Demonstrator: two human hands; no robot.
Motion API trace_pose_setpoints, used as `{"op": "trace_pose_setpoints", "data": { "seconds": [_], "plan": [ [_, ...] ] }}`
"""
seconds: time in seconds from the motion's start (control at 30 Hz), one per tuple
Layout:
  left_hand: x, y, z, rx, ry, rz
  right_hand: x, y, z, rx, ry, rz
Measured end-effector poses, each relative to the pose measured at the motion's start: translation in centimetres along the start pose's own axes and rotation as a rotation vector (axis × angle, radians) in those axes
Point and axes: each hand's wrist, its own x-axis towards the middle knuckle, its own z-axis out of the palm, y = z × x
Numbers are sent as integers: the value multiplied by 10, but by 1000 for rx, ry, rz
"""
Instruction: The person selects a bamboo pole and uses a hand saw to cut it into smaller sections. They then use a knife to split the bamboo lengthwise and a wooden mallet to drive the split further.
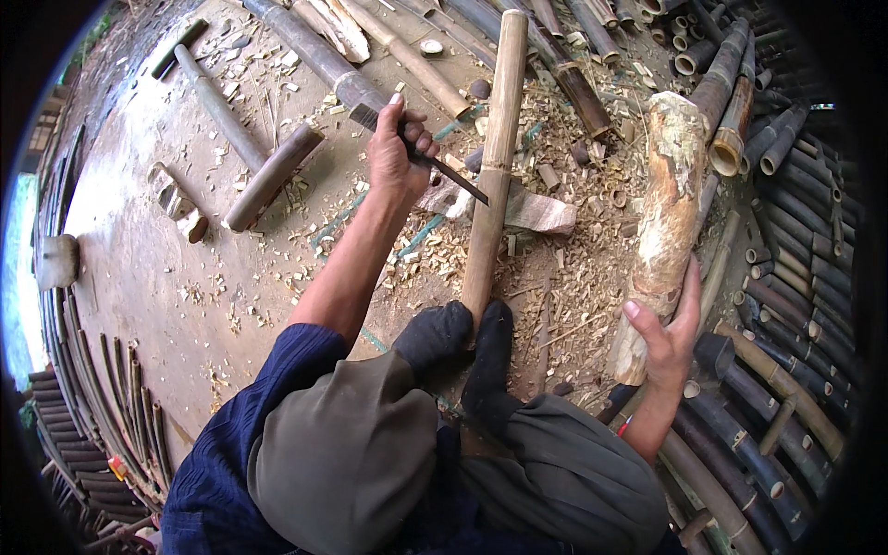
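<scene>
My left hand [396,157] is closed around the handle of a dark metal chisel [461,183]. The chisel slants down to the right, its tip at the side of a pale bamboo pole [499,129]. That pole runs away from me, its near end between my two dark-socked feet [435,335], and it crosses a pale block [541,213] on the ground. On the right, my right hand [668,333] grips the lower part of a thick, rough wooden club [668,185], thumb on the near side. Its worn, pale far end points away from me.
Wood chips [592,245] litter the ground around the pole. A T-shaped bamboo piece [275,178] and a short wood chunk [178,203] lie to the left. Bamboo poles [319,51] lie at the far side, and stacked bamboo [749,435] fills the right.
</scene>
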Motion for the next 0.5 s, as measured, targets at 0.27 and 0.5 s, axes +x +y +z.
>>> {"op": "trace_pose_setpoints", "data": {
  "seconds": [0.27, 0.5],
  "plan": [
    [1, -6, -2, 20, -77, -5, 0, -2, 4, -7, -9, 53],
    [-13, -6, 15, 152, -152, 60, 3, -8, 2, -21, -10, -25]
  ]
}}
